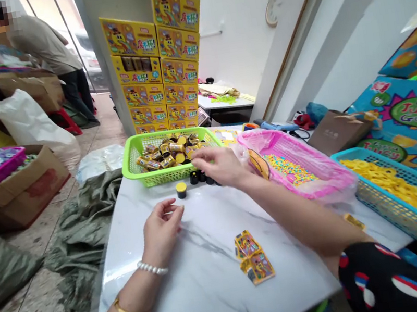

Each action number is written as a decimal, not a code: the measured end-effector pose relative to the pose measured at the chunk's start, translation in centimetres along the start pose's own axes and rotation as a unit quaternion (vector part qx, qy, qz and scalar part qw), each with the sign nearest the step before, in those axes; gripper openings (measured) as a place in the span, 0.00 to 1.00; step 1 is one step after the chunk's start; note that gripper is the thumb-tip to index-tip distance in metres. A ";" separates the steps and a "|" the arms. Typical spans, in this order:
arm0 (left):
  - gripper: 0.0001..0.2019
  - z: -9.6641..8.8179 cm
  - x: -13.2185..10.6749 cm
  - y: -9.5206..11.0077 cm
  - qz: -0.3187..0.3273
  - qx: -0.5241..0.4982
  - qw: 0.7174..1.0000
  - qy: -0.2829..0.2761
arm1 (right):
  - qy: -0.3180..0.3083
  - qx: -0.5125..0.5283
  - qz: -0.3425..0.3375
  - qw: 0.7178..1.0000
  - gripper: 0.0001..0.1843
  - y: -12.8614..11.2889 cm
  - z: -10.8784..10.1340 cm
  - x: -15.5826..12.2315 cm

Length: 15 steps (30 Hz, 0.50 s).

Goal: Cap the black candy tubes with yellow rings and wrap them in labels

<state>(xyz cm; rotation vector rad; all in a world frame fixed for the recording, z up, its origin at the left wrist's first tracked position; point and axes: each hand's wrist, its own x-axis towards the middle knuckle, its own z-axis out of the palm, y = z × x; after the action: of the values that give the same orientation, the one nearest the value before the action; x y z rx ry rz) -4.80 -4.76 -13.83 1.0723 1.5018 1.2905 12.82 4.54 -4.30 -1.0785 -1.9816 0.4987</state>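
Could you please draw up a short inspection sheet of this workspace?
Surface: white marbled tabletop, printed yellow pieces lying on it.
Job's things: green basket of small containers; yellow-topped cup and black cups before it; pink basket of coloured pellets; blue basket of yellow parts.
Clutter: crumpled green sheeting beside the table.
Hands: left hand near the yellow-topped cup; right hand by the green basket's near edge; grip unclear.
Cables: dark cord-like loop behind the pink basket, unconfirmed.
Surroundings: stacked yellow boxes, wall clock, person bending.
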 end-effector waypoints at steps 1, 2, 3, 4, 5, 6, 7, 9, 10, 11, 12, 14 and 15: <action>0.29 0.1 0.6 0.0 0.009 0.017 1.000 0.014 | -0.005 -0.047 -0.015 0.999 0.10 0.4 -0.3 -1.6; 0.31 0.2 1.3 0.0 0.019 0.039 0.999 0.026 | -0.010 -0.073 -0.021 0.997 0.10 0.9 -0.8 -3.4; 0.34 0.2 1.9 0.1 0.026 0.063 0.997 0.033 | -0.009 -0.084 -0.018 0.996 0.10 1.5 -1.4 -5.2; 0.36 0.3 2.6 0.2 0.031 0.087 0.995 0.036 | -0.006 -0.086 -0.007 0.996 0.09 2.2 -2.1 -7.1; 0.37 0.4 3.3 0.3 0.034 0.110 0.993 0.036 | -0.011 -0.083 0.011 0.996 0.09 2.8 -2.9 -8.9; 0.37 0.6 4.0 0.4 0.032 0.131 0.990 0.034 | -0.025 -0.080 0.033 0.996 0.09 3.4 -3.7 -10.6; 0.37 0.7 4.7 0.4 0.027 0.148 0.988 0.031 | -0.048 -0.079 0.054 0.994 0.09 3.8 -4.4 -12.2; 0.31 1.2 5.8 0.2 0.061 0.246 0.967 0.021 | -0.103 -0.082 0.092 0.987 0.08 4.4 -5.5 -15.1; 0.28 1.4 6.2 0.0 0.086 0.290 0.953 0.019 | -0.126 -0.084 0.106 0.983 0.08 4.6 -5.9 -16.3; 0.24 1.5 6.4 -0.1 0.106 0.321 0.941 0.019 | -0.145 -0.082 0.117 0.979 0.09 4.7 -6.0 -17.5; 0.22 1.5 6.4 -0.2 0.119 0.339 0.933 0.019 | -0.159 -0.076 0.123 0.977 0.09 4.7 -6.1 -18.4; 0.20 1.4 5.9 -0.3 0.112 0.335 0.935 0.014 | -0.177 -0.062 0.119 0.975 0.14 4.7 -5.7 -19.8; 0.20 1.2 5.5 -0.2 0.103 0.328 0.939 0.002 | -0.178 -0.060 0.115 0.976 0.17 4.7 -5.5 -20.2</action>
<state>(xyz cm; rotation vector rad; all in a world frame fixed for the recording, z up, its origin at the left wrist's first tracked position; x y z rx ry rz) -5.05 0.78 -14.59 1.6864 1.9230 0.9283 25.87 -9.82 -13.53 -1.3812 -2.2296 0.7461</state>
